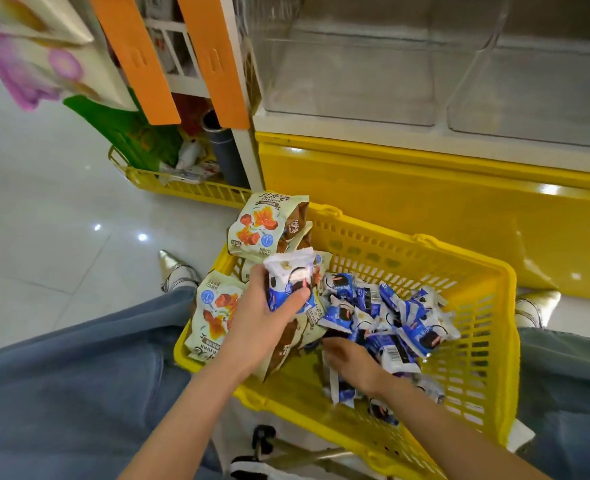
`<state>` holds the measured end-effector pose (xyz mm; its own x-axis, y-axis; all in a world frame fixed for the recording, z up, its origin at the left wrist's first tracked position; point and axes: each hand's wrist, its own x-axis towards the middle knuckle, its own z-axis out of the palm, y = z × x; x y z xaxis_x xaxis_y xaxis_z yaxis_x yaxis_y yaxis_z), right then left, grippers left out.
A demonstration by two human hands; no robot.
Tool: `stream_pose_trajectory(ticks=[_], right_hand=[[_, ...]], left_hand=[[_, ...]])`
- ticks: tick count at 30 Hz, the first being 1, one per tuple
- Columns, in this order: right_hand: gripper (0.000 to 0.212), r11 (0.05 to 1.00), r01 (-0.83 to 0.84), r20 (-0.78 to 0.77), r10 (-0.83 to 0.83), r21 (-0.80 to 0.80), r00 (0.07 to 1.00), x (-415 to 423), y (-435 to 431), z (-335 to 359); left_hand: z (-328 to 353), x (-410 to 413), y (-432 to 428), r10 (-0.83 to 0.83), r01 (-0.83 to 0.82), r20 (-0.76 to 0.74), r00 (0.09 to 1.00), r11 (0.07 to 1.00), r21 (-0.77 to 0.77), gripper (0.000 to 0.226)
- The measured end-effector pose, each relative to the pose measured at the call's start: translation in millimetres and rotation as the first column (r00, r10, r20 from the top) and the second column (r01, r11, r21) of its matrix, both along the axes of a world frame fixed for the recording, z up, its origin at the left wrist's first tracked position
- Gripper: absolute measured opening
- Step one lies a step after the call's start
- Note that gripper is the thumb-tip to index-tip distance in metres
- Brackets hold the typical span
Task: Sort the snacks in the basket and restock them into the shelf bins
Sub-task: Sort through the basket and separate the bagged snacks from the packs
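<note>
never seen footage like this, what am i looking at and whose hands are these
No machine here: one camera worn on the person's head looks down at their two bare hands. The left hand holds a blue-and-white packet. The right hand reaches into a pile of similar blue packets in a yellow basket; whether it grips one is hidden. Bigger cream packets lie at the basket's left side. The clear shelf bins above look empty.

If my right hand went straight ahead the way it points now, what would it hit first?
Most likely the cream-and-brown snack bag in the yellow basket, just past the right hand; depth is unclear, and blue cookie packets crowd beside.
</note>
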<state>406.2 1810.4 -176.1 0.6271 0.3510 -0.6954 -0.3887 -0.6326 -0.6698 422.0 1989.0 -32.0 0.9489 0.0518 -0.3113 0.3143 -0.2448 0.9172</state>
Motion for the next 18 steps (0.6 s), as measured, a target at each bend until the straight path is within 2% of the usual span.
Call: stream_pose_trajectory(ticks=[4,7,8,13,18], right_hand=[[0.035,0.985,0.165,-0.166,-0.170,-0.042,0.971,5.3,14.8,-28.5],[0.066,0.895,0.439,-0.263,-0.406,0.077,0.875,4.0,26.7,-40.7],[0.073,0.869,0.484,-0.279,-0.441,0.103,0.853,2.3,28.8,-44.4],[0.075,0.876,0.464,-0.285,-0.415,0.131,0.864,5.2,24.4,-70.2],[0.058,0.895,0.435,-0.267,-0.397,0.100,0.878,12.0,26.1,-72.0]], left_hand=[[-0.8,6.2,-2.4,-0.065,0.065,-0.009,0.998,0.998,0.004,0.039],[-2.1,13.8,-4.0,-0.060,0.060,-0.031,0.998,0.998,0.002,0.038],[-2.7,16.2,-4.2,-0.061,0.061,-0.039,0.997,0.998,0.001,0.037],[-2.3,24.3,-4.9,-0.062,0.061,-0.076,0.995,0.998,-0.008,0.041],[0.1,26.5,-8.9,-0.075,0.076,-0.086,0.993,0.997,0.009,0.044]])
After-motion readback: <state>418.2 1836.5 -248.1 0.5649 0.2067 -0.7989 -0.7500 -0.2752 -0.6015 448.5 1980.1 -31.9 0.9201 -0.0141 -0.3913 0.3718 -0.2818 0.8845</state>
